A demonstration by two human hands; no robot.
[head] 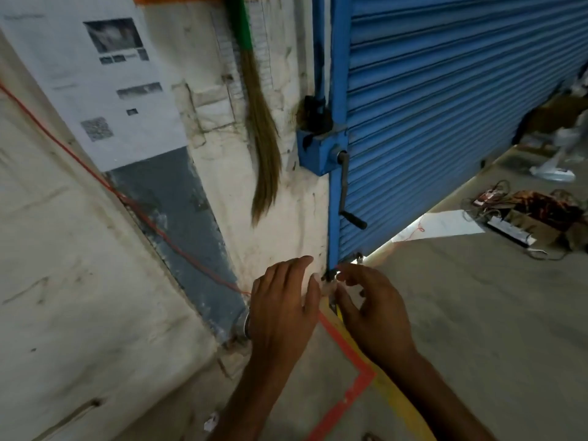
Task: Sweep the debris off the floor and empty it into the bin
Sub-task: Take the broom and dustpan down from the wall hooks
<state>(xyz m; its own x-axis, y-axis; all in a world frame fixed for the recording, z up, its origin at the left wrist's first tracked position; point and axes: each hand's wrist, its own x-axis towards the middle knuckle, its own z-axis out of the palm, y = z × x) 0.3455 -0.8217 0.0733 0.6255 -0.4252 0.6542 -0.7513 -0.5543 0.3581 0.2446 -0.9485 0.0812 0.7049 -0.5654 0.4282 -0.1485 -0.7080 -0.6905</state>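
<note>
1. We look down at a corner where a pale wall meets a blue roller shutter, raised slightly above a concrete floor.
2. The broom hangs on the wall just left of the shutter's blue rail, bristles downward. Its green handle runs up out of view. Nobody is touching it.
3. The left hand reaches toward the foot of the rail with fingers fairly straight and relaxed, gripping nothing we can see.
4. The right hand is close beside it, fingers curled near something small and pale between the two hands. We cannot tell whether it pinches that or merely hovers.
5. Visible debris is slight: a white paper scrap lies on the floor near the wall, below the forearms. No bin is in view.
6. We judge the broom light, its long grass bristles soft and floppy. They would bend if grabbed, so the stiff green handle is the place to hold it, lifting it up off its hanger.
7. The scrap looks featherlight, so gentle strokes should move it.
8. Farther right, a tangle of wires sits on the floor.
</note>
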